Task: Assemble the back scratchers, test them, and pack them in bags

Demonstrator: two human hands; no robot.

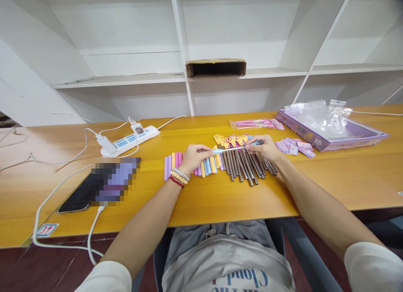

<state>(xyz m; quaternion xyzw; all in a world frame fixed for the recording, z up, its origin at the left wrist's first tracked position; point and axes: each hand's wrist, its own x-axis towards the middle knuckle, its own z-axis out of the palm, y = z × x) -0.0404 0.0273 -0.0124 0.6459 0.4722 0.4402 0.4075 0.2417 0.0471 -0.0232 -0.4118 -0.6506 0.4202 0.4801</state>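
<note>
Between my two hands a telescopic back scratcher (232,149) lies level, with a light blue handle and a thin metal rod. My left hand (195,156) is closed in a pinch on the handle end. Near the blue head end, my right hand (263,146) grips the rod. Beneath them several metal rods (244,168) lie side by side, many topped by yellow, pink or blue claw heads (222,140). Loose pastel handles (176,159) in purple, pink, yellow and blue form a row under and beside my left hand, which hides some of them.
At the back right stands a purple box (327,132) with clear plastic bags (321,109) on top. Small printed cards (296,146) and a pink packet (258,123) lie nearby. A white power strip (130,140), cables and a phone (82,193) occupy the left side. White shelves rise behind.
</note>
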